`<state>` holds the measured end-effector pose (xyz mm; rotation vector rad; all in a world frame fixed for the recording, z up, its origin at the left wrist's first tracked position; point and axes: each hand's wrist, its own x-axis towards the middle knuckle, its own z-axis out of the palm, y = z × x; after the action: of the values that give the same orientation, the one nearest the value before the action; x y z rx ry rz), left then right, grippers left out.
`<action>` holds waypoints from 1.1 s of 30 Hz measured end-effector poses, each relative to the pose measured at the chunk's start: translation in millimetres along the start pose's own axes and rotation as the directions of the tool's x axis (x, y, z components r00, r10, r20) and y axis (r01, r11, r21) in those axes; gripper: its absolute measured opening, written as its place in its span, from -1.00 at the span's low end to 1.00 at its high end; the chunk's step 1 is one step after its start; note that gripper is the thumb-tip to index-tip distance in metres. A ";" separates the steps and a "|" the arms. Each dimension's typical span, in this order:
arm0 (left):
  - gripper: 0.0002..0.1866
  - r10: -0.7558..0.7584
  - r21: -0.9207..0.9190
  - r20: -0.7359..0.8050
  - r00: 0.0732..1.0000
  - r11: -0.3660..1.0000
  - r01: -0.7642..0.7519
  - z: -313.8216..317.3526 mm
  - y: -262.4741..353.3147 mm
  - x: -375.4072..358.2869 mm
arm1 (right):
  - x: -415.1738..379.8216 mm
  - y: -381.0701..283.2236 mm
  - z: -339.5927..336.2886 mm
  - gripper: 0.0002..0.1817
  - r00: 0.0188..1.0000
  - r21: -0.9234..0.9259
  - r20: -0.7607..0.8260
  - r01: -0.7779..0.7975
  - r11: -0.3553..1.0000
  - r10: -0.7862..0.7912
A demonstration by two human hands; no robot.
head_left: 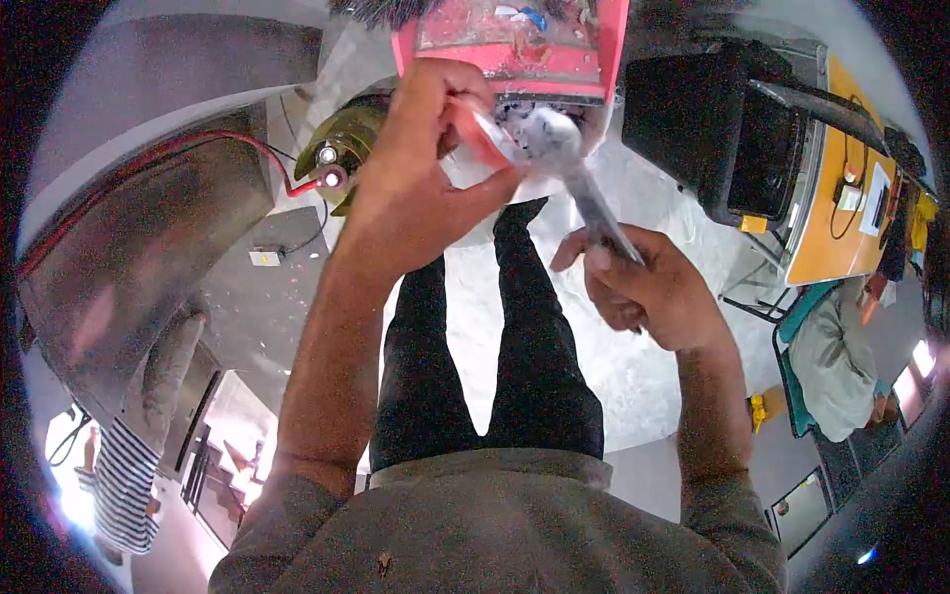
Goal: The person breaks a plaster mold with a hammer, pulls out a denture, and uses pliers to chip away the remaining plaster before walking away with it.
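Observation:
My left hand (pixel 416 188) grips a red and white piece (pixel 480 137) between thumb and fingers, at the upper middle. My right hand (pixel 638 287) is closed round the lower end of a long grey tool (pixel 594 206). The tool slants up and left to a blurred whitish end (pixel 550 134) close beside the piece. Just beyond both hands is a pink bin (pixel 612 49) with debris and a small blue scrap inside. Motion blur hides whether the tool touches the piece.
At left is a green rounded object (pixel 351 134) with a red hose (pixel 267 148). A black case (pixel 683 129) and an orange table (pixel 831 233) with cables stand at right. One person in a striped top (pixel 124 485) is lower left; another person (pixel 836 361) sits at right.

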<state>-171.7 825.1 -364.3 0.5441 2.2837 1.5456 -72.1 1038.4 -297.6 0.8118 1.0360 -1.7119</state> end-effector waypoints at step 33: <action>-0.43 -0.167 -0.143 0.026 0.986 0.975 0.169 -4.3 1.0 6.3 | 15.7 -10.5 18.8 -0.64 0.894 -0.567 -0.177 0.249 0.785 -0.411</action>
<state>-179.1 825.0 -362.2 0.3129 2.1253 1.6024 -88.5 1017.5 -300.2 0.5377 1.8570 -1.4808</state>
